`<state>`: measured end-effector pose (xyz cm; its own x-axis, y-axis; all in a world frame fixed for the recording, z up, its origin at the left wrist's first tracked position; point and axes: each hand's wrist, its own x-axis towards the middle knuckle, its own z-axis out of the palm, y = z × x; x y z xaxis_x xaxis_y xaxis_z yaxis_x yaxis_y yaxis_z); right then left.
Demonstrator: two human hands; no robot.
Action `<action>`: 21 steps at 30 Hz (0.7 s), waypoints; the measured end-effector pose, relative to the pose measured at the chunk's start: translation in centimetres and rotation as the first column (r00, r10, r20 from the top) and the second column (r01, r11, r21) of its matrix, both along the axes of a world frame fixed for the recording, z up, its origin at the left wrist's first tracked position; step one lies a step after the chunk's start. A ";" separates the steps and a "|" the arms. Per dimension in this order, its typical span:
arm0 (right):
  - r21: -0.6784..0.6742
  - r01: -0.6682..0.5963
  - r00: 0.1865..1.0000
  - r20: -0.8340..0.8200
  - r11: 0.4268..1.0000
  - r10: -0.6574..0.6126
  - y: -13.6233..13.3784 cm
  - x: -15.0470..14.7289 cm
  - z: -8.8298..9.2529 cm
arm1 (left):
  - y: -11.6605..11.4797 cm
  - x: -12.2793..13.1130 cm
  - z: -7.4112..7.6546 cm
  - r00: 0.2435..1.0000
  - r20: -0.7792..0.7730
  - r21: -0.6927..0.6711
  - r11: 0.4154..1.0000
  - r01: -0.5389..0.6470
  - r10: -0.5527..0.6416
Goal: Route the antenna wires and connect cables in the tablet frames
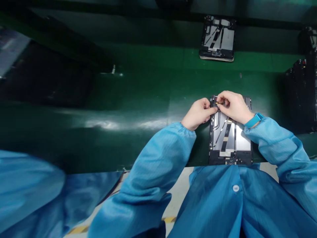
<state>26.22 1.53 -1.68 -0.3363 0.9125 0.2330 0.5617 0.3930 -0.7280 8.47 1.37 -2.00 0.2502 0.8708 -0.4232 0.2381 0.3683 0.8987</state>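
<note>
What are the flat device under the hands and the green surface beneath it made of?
The flat device looks like satin grey metal, going by its soft sheen. The green surface is probably smooth rubber or PVC, given its glossy glare.

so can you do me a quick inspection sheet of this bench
surface: green work surface, glossy, with light glare
job's things: open tablet housing with silver panels, under both hands; small gold-coloured part at its top edge
clutter: dark stacked objects at right, too shadowed to identify
grippers: left hand beside the part; right hand pinching it, teal wristband
cables: thin flat strips across the housing
surroundings: second open housing further along; blue sleeve of another person at left
</note>
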 end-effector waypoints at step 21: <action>-0.297 0.298 0.848 -0.354 0.907 -0.394 -8.0 0.5 -2.3 | -3.5 -4.5 -0.1 0.977 -0.212 0.315 0.948 0.043 0.026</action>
